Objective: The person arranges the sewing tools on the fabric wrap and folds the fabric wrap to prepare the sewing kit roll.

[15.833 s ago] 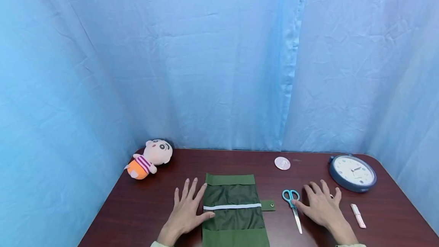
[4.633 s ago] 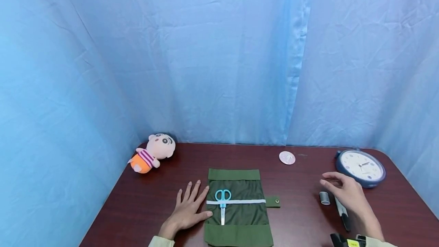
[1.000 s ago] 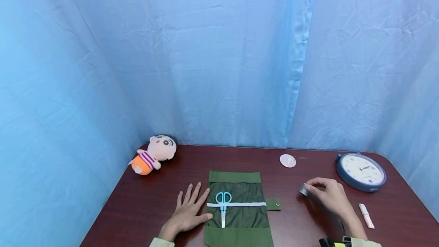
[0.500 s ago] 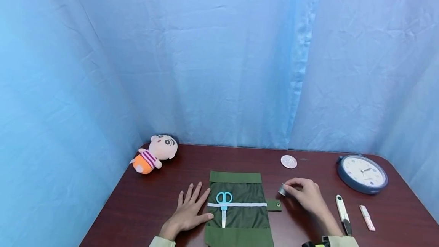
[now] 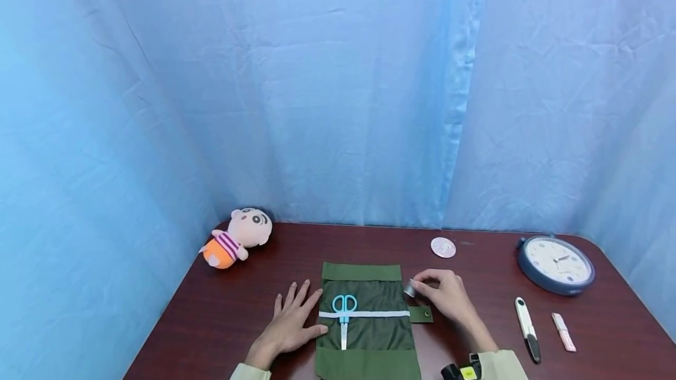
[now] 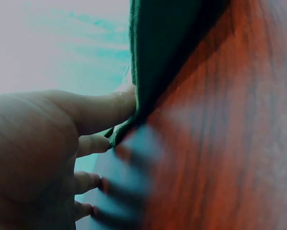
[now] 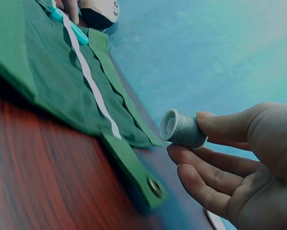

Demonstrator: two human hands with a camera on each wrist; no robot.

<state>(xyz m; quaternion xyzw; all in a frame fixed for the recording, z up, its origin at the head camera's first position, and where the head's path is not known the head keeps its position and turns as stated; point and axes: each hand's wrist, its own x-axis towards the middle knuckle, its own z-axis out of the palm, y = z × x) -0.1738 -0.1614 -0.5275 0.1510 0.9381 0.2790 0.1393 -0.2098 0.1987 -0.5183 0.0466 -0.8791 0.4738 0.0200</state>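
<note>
A small spool of grey thread (image 7: 184, 129) is pinched between thumb and fingers of my right hand (image 5: 449, 298), held at the right edge of the green cloth roll-up pouch (image 5: 361, 362). The pouch lies unrolled, its snap tab (image 5: 421, 314) pointing right. Blue-handled scissors (image 5: 344, 315) are tucked under the white elastic band (image 5: 377, 314) across it, handles toward the far side. My left hand (image 5: 287, 330) lies with fingers spread at the pouch's left edge, thumb touching the cloth, as the left wrist view shows.
A white-and-black utility knife (image 5: 528, 330) and a pale pink pen-like stick (image 5: 564, 332) lie to the right. Behind them sits a blue alarm clock (image 5: 556, 265). A round pale disc (image 5: 443, 247) lies at the back, a plush doll (image 5: 236, 238) at the back left.
My right hand has picked up the thread spool and carried it left to the pouch. Earlier, the scissors went from the table to under the band. My left hand stays by the pouch.
</note>
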